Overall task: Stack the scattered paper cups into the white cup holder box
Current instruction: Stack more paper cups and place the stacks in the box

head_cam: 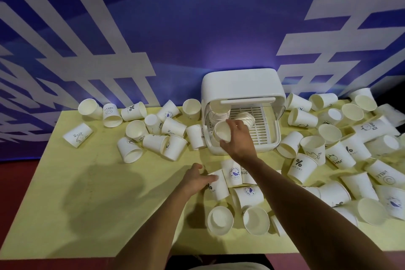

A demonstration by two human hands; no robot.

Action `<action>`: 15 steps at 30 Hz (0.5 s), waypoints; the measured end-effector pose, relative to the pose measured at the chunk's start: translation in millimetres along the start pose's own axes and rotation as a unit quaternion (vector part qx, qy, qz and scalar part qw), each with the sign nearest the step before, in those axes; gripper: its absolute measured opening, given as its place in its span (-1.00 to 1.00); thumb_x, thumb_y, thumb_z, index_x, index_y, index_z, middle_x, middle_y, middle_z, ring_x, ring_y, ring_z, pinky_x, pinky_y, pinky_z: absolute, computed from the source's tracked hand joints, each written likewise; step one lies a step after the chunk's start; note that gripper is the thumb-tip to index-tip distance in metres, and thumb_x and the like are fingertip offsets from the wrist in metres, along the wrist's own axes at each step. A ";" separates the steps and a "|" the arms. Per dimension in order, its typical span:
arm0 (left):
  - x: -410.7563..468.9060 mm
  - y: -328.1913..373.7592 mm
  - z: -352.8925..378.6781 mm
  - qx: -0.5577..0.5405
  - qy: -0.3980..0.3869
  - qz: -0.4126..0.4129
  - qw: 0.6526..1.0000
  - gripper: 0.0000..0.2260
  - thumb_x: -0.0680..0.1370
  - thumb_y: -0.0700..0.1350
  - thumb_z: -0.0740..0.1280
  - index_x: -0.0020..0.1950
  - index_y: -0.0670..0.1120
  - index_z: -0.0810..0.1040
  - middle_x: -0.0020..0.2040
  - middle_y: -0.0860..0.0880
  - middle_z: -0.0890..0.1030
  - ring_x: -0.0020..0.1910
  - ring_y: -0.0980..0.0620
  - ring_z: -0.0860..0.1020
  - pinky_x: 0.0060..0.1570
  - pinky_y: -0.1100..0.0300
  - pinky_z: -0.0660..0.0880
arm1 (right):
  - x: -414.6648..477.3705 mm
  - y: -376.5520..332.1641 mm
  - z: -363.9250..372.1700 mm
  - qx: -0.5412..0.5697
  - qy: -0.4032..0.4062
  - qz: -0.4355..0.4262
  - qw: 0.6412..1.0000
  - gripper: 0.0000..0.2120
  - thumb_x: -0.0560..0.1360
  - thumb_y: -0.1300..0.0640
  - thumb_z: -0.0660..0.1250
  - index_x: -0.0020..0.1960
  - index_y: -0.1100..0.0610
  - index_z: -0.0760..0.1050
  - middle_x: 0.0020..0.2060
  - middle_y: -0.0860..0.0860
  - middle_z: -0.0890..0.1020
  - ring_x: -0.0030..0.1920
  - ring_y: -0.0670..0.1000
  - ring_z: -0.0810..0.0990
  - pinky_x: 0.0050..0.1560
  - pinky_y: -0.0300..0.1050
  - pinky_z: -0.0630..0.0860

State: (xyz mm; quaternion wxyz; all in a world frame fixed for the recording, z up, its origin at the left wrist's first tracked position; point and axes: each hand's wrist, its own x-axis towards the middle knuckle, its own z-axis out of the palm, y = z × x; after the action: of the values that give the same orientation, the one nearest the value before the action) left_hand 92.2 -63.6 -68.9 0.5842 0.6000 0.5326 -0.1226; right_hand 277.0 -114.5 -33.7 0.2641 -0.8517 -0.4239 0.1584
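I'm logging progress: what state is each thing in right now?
Box: lid raised, front open.
Stacked cups: nested inside the box.
Right hand: grips held cup at box opening.
Left hand: fingers rest on percent-marked cup.
Loose cups: scattered on table, mostly tipped over.

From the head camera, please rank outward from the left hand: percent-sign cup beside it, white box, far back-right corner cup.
1. White paper cup with percent sign, at the left hand.
2. White plastic cup holder box, behind and right.
3. Plain white paper cup, table's far right back corner.
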 end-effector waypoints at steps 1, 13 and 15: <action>1.0 -1.0 2.8 -0.002 0.000 0.002 1.000 -0.22 0.33 0.17 0.56 0.43 -0.04 0.31 0.28 -0.10 0.54 0.14 -0.02 0.57 0.07 0.12 0.52 | 0.7 0.7 1.4 -0.007 -0.006 -0.005 1.000 -0.32 0.42 0.06 0.48 0.47 0.15 0.33 0.38 0.12 0.42 0.33 0.16 0.40 0.25 0.00 0.45; 1.8 -5.8 22.7 -0.009 0.027 -0.005 1.000 -0.36 0.47 0.01 0.49 0.46 -0.08 0.30 0.29 -0.08 0.54 0.20 -0.04 0.56 0.25 0.07 0.50 | 7.5 5.0 20.4 -0.062 -0.027 -0.020 0.997 -0.38 0.48 -0.14 0.41 0.41 0.17 0.39 0.34 0.12 0.49 0.25 0.14 0.44 0.23 0.01 0.43; 2.0 -6.1 23.7 -0.007 0.031 -0.008 0.999 -0.38 0.49 0.00 0.48 0.46 -0.08 0.31 0.29 -0.08 0.54 0.19 -0.05 0.56 0.23 0.10 0.50 | 8.4 5.7 21.6 -0.064 -0.030 -0.013 0.997 -0.38 0.49 -0.14 0.41 0.41 0.17 0.39 0.34 0.11 0.49 0.25 0.13 0.44 0.23 0.02 0.45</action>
State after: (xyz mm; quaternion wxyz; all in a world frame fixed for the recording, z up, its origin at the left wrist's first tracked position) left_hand 99.5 -83.8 -80.7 0.5707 0.5954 0.5557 -0.1048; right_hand 274.9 -103.9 -55.0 0.1981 -0.8560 -0.4524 0.1529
